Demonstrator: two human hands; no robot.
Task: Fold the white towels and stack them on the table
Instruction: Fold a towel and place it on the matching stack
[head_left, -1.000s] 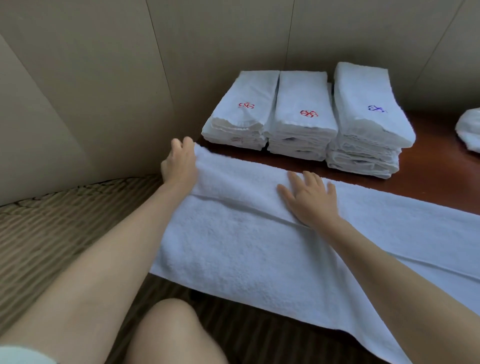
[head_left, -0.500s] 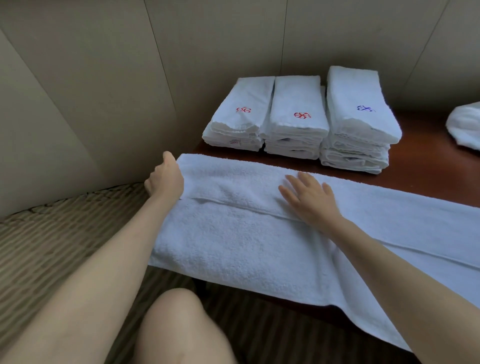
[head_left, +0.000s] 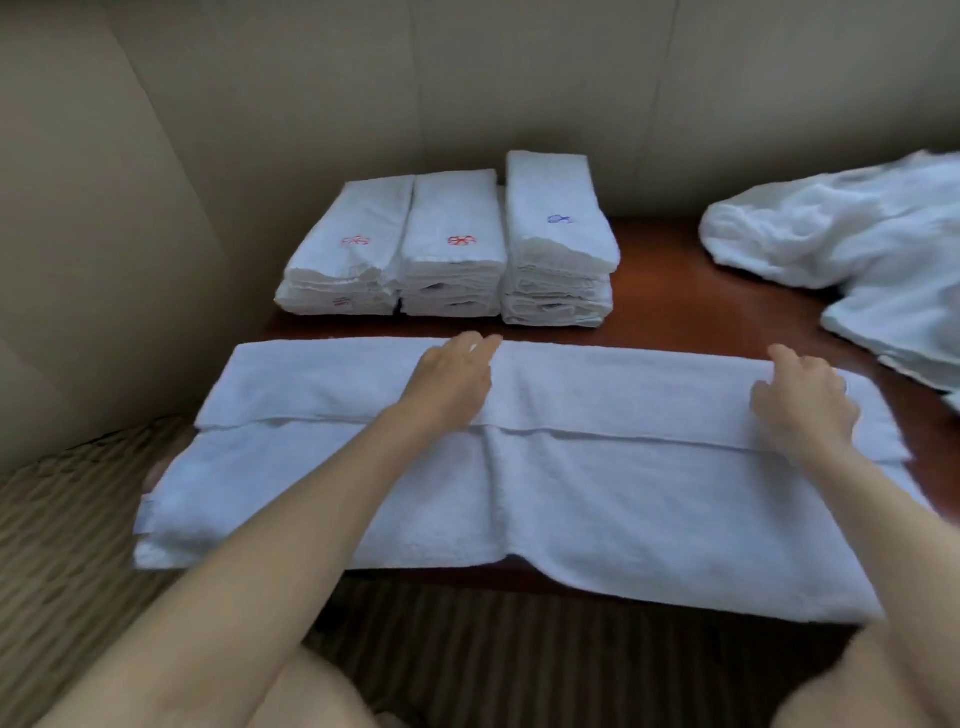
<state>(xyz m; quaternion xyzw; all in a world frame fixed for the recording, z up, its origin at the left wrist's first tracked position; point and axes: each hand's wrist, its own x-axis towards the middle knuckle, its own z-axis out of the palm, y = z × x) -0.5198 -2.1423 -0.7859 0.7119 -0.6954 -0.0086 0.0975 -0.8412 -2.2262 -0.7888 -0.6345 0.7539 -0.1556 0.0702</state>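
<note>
A long white towel (head_left: 597, 493) lies across the dark wooden table (head_left: 691, 291), its far long edge folded toward me. Its near edge hangs over the table's front. My left hand (head_left: 452, 382) rests flat on the folded strip near the towel's middle, fingers straight. My right hand (head_left: 800, 400) rests on the strip near the right end, fingers loosely bent on the cloth. Behind the towel stand three stacks of folded white towels (head_left: 452, 249), two with red marks and the taller right one with a blue mark.
A heap of unfolded white towels (head_left: 852, 249) lies at the table's back right. Beige wall panels close in the back and left. Striped carpet (head_left: 67, 519) covers the floor on the left and under the table's front, and my knees show at the bottom.
Both hands slid to the right along the folded strip: the left from the towel's left end to its middle, the right from the middle to near the right end. The view also shifted right.
</note>
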